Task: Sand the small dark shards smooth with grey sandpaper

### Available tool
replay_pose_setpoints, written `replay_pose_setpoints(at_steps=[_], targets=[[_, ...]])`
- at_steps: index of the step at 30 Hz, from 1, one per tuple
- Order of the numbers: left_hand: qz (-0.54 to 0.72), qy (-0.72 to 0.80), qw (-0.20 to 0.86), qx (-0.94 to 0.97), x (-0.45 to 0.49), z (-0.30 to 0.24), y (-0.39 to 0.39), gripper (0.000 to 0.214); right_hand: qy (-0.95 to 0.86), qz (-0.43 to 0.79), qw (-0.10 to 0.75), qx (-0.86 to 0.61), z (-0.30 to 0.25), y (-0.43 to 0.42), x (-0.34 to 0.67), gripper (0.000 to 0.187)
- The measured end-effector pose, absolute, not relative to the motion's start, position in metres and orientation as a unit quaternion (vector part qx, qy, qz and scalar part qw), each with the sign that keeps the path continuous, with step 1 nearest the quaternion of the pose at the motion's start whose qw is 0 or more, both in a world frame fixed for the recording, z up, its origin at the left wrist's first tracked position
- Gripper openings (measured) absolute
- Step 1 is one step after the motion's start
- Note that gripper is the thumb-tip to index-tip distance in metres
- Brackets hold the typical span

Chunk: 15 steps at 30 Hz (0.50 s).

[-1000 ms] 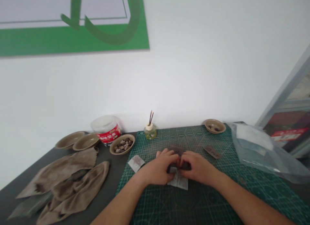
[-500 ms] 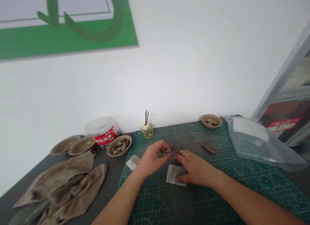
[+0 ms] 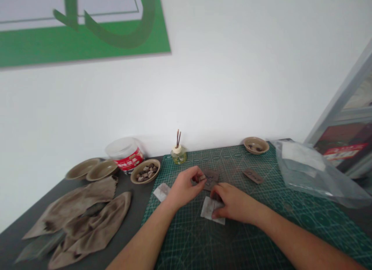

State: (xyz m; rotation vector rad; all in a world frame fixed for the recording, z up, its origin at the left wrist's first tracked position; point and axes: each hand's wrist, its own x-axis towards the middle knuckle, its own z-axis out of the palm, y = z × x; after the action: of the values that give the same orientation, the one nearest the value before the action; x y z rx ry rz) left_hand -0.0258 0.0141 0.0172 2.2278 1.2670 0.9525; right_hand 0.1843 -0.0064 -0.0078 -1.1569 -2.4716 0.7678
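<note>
My left hand (image 3: 186, 188) is closed in a pinch at the middle of the green cutting mat (image 3: 186, 239). Between its thumb and forefinger is a small tan stone (image 3: 201, 178). My right hand (image 3: 232, 202) curls over a small whitish square packet (image 3: 207, 208), its thumb and fingers closed on the packet's right part. Just beyond both hands lies a brown card with dark marks (image 3: 211, 177). A second whitish packet (image 3: 161, 192) rests left of my left hand, partly behind the wrist.
Left of the mat stand a bowl of stones (image 3: 143, 179), a red-labelled tub (image 3: 124, 155), two bowls (image 3: 83, 169) and crumpled brown cloths (image 3: 95, 231). A reed diffuser (image 3: 178, 154), another bowl (image 3: 255, 145), a brown tag (image 3: 252, 176) and a plastic bag (image 3: 305, 177) lie farther back.
The view has shifted slightly. My right fingers have curled in and closed on the packet, which has tilted a little. The brown card beyond the hands shows more plainly.
</note>
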Motion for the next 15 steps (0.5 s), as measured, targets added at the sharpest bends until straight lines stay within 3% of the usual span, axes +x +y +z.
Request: replay_pose_setpoints(at_steps=[4, 10, 15], targets=[[0.341, 0.456, 0.208, 0.795, -0.025, 0.018, 0.014, 0.004, -0.824, 0.351, 0.169, -0.411, -0.002, -0.007, 0.181, 0.034], [0.349, 0.468, 0.217, 0.782, -0.026, 0.015, 0.017, 0.001, -0.776, 0.425, 0.262, -0.386, 0.012, -0.009, 0.185, 0.018], [0.349, 0.482, 0.226, 0.771, -0.025, 0.013, 0.020, 0.007, -0.820, 0.365, 0.215, -0.385, 0.015, -0.007, 0.188, 0.013]])
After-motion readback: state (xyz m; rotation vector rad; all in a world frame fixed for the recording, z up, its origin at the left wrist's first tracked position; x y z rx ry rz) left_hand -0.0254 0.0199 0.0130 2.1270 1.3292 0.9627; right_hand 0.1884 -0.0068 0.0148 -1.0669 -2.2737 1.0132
